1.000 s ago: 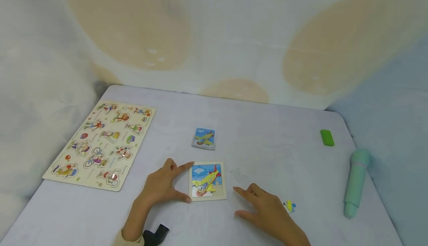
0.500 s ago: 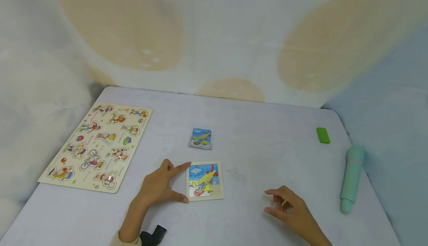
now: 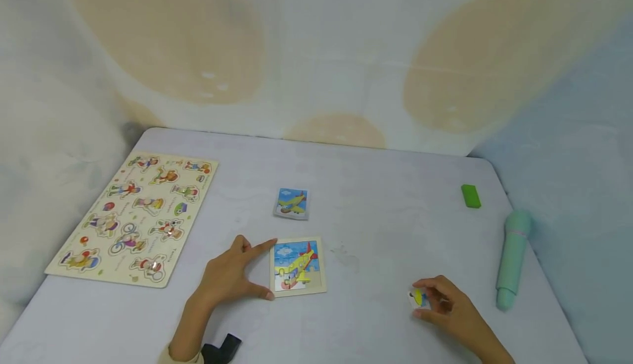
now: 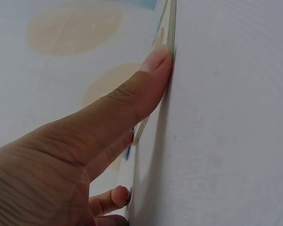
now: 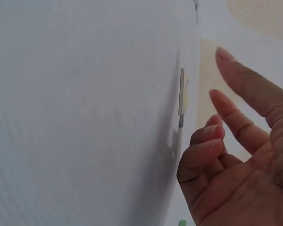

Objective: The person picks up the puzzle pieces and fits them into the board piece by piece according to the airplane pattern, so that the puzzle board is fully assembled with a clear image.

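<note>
My left hand [image 3: 228,276] lies at the left side of a small framed jigsaw puzzle [image 3: 298,266] with a yellow and red airplane. Its index fingertip touches the upper left corner and its thumb the lower left corner, both fingers straight. A bare patch shows at the puzzle's lower right. To the right, a loose jigsaw piece [image 3: 417,298], white, yellow and blue, lies on the table. My right hand [image 3: 452,309] is over it, thumb and index finger apart on either side. In the right wrist view, a gap separates these fingertips from the piece [image 5: 183,94].
An airplane picture card [image 3: 291,203] lies behind the framed puzzle. On the left is a large board of cartoon figures [image 3: 133,221]. A green block [image 3: 471,196] and a mint-green wand-shaped thing [image 3: 513,259] lie at the right. A black device [image 3: 221,349] is beside the left wrist.
My right hand has moved right, away from the framed puzzle, and come over the loose jigsaw piece. My left hand has stayed at the puzzle's left corners. The head view has shifted slightly.
</note>
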### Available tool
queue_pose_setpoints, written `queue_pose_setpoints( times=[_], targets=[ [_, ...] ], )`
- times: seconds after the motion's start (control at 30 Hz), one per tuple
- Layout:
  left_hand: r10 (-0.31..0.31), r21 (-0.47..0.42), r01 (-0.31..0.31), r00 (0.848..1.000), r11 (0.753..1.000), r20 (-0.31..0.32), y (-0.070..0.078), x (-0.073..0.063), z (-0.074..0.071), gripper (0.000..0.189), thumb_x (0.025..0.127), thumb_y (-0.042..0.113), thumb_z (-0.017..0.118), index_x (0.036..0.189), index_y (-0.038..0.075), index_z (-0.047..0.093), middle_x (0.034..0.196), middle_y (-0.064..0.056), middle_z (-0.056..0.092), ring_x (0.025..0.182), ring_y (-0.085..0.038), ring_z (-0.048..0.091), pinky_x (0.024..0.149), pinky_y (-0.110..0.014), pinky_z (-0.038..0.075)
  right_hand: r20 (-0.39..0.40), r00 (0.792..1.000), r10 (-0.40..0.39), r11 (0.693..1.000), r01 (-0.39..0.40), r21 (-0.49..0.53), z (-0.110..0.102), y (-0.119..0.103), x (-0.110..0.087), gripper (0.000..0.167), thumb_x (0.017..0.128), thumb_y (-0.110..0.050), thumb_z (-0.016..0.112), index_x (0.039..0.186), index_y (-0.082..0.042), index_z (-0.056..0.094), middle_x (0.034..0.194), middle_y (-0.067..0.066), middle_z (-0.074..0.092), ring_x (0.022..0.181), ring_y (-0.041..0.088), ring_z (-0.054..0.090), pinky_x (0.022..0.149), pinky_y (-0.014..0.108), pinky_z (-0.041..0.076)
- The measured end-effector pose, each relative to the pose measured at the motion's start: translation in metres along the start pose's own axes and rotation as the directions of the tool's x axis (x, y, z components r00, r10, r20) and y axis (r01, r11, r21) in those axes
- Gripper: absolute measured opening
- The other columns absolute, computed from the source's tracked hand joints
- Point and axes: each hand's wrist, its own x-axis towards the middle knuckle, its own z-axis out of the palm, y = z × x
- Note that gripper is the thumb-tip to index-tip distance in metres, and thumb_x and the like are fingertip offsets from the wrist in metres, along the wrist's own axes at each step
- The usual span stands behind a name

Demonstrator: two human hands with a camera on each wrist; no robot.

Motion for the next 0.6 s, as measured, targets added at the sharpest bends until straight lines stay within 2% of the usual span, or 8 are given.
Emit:
queue_pose_setpoints(
  times=[0.17,0.43,0.6],
  targets=[
    [-0.005,0.003,0.005,1.0,1.0,-0.001,-0.002,0.0,0.001,0.106,0.047,0.07,0.086,0.143,0.045,0.049,0.101,-0.001,0.041,0.066,-0.012,0.039,0.053,-0.027,0.033,-0.03,1.0,0.002,0.998,-0.004,-0.06,-0.003,0.009,0.001,0.043,0.075,-0.012,0.085,0.114,-0.013,0.067,0.091,0.002,0.048,0.067,0.011,0.043,0.054,0.024,0.038],
    [-0.014,0.004,0.014,1.0,1.0,-0.003,-0.001,0.0,0.0,0.106,0.047,0.069,0.087,0.143,0.045,0.049,0.101,-0.002,0.041,0.066,-0.012,0.039,0.053,-0.028,0.032,-0.042,0.998,0.036,0.994,-0.04,-0.1,-0.002,0.014,0.005,0.037,0.072,-0.011,0.086,0.106,-0.013,0.07,0.087,0.0,0.046,0.062,0.008,0.039,0.053,0.024,0.036],
    [-0.007,0.002,0.007,1.0,1.0,-0.004,0.0,0.0,0.0,0.106,0.047,0.068,0.087,0.143,0.044,0.05,0.1,-0.002,0.041,0.066,-0.012,0.039,0.053,-0.027,0.033,-0.064,0.998,-0.003,0.991,-0.006,-0.133,-0.001,0.017,0.005,0.032,0.072,-0.01,0.086,0.1,-0.014,0.069,0.084,-0.002,0.046,0.062,0.007,0.039,0.052,0.023,0.036]
  ],
)
